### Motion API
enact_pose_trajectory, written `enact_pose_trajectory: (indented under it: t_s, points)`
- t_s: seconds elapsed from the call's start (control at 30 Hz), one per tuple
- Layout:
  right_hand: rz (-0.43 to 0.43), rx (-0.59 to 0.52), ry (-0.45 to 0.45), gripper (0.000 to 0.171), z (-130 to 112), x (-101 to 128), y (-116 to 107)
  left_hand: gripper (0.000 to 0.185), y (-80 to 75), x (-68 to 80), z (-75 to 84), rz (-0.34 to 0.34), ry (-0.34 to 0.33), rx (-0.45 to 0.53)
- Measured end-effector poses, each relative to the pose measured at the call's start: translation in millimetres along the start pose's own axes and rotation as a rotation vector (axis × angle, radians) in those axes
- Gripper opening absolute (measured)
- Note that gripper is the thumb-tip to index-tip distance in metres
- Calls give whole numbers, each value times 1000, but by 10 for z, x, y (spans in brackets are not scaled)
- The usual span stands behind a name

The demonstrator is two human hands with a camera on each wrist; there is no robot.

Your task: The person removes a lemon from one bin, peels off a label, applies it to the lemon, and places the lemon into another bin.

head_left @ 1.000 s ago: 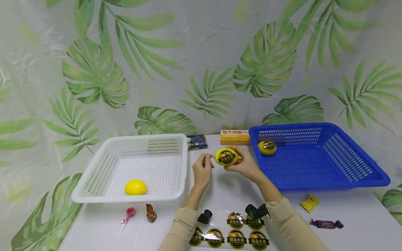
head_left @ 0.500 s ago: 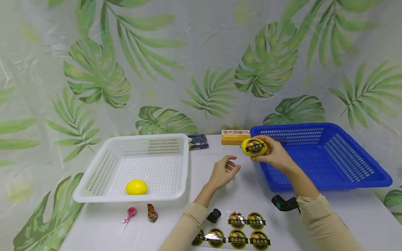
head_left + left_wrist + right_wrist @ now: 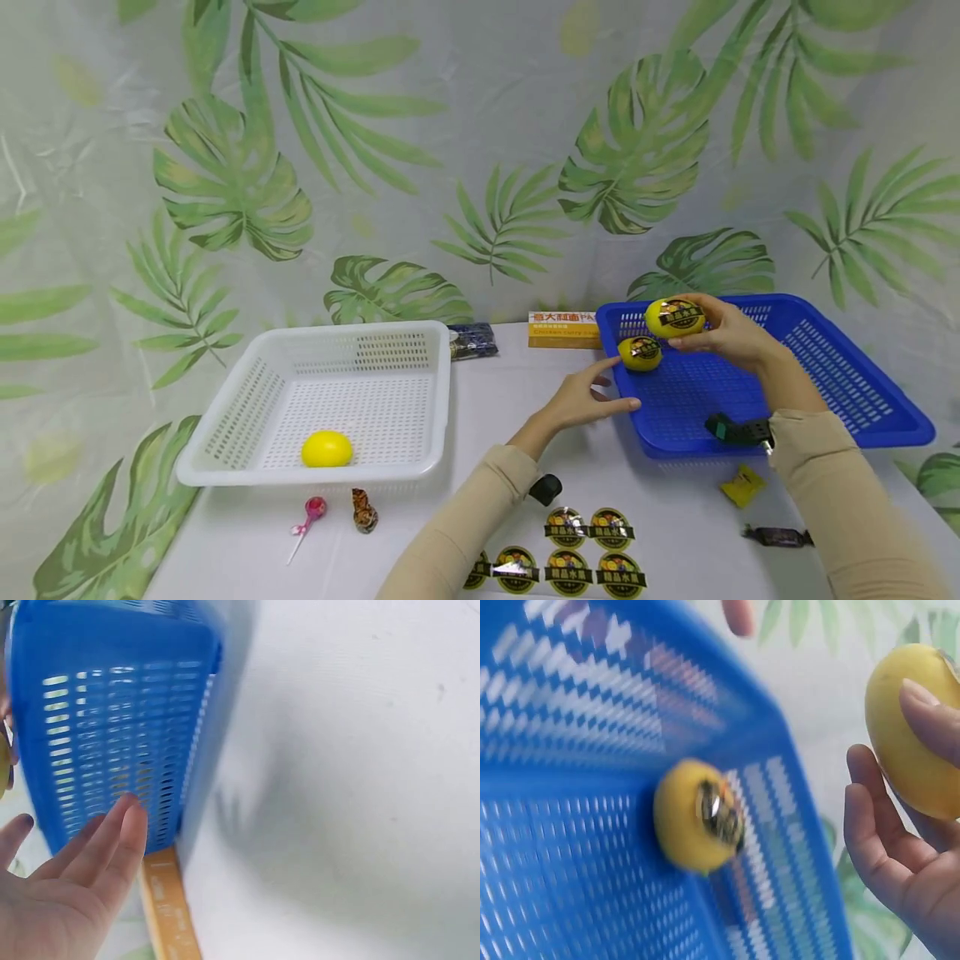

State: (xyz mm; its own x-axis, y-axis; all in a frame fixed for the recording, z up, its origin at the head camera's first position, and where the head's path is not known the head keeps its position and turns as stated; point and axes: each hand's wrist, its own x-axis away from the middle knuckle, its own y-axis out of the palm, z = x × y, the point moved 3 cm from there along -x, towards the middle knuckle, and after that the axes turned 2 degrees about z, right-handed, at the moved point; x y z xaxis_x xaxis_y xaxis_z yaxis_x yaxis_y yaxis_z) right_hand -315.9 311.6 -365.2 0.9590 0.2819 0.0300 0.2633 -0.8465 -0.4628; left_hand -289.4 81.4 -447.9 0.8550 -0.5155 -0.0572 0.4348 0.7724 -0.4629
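My right hand [image 3: 731, 333] grips a yellow lemon [image 3: 672, 318] that bears a round black label, holding it over the left part of the blue basket [image 3: 750, 446]. Below it, another labelled lemon [image 3: 681, 817] lies in the basket's corner, as the right wrist view shows. My left hand [image 3: 579, 400] reaches to the basket's left side with fingers spread and nothing in them; in the left wrist view its fingers overlap the slotted wall. A plain yellow lemon [image 3: 326, 450] lies in the white basket [image 3: 315, 477]. A clear sheet of round black-and-gold stickers [image 3: 567, 571] lies at the front.
Behind the hands stand an orange-and-white box [image 3: 564, 330] and a dark packet [image 3: 473, 340]. A pink lollipop [image 3: 315, 508] and a brown wrapped candy [image 3: 364, 511] lie before the white basket. A yellow candy [image 3: 742, 486] and a dark purple one [image 3: 778, 537] lie at the right.
My right hand has carried the labelled lemon rightward from the middle to over the blue basket. My left hand has parted from it, spread its fingers and followed rightward to the basket's side.
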Motion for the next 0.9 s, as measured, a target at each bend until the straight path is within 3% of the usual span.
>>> enact_pose_trajectory:
  t_s: [0.37,0.6,0.9]
  points:
    - [-69,-97,149,90,558,-279,-297,75,46,-54,-102,25,-31,88]
    - [-73,-41,218,88,889,-308,-383,74,69,-69,-83,29,-45,156]
    - [-65,25,321,93,1104,-373,-357,74,71,-67,-72,23,-27,174]
